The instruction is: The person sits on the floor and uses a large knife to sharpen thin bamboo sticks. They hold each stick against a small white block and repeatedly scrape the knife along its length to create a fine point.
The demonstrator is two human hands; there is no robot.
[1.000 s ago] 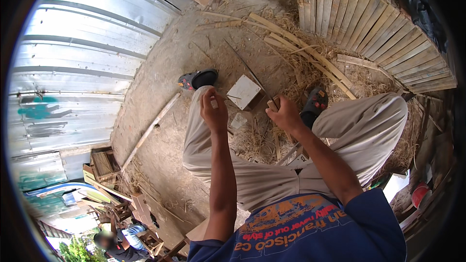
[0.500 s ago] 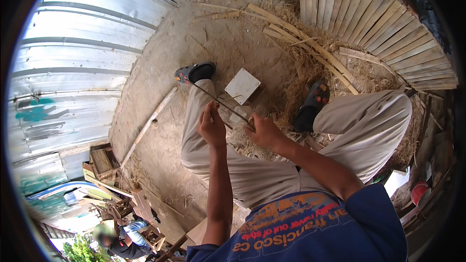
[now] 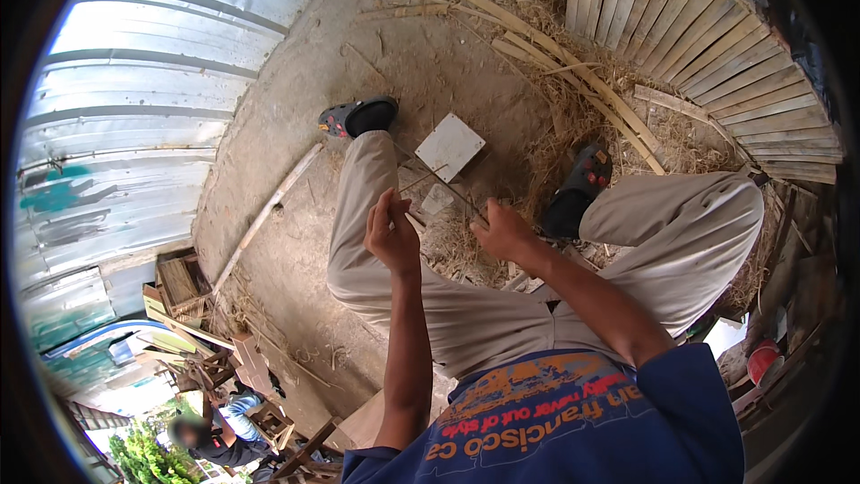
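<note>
My left hand [image 3: 391, 231] is closed, pinching a thin bamboo stick [image 3: 425, 177] that points up and to the right. My right hand [image 3: 509, 235] is wrapped round the near end of a long, thin, dark blade-like tool [image 3: 461, 195]. Its kind is not clear. From the right fist the tool slants up and left, crossing near the stick's far end; whether the two touch I cannot tell. Both hands are above the ground between my spread legs. Beyond them sits a white square-topped block [image 3: 451, 148].
Split bamboo strips [image 3: 573, 76] and straw-like shavings lie on the dirt floor beyond my right foot. A slatted bamboo panel [image 3: 690, 36] stands far right. On the left are a corrugated metal wall [image 3: 134, 99] and a long wooden strip [image 3: 269, 215]. Another person [image 3: 219, 439] works lower left among wood pieces.
The dark tool has drawn back toward me and to the right with my right hand. My left hand has stayed nearly in place, still pinching the stick. The view has shifted slightly.
</note>
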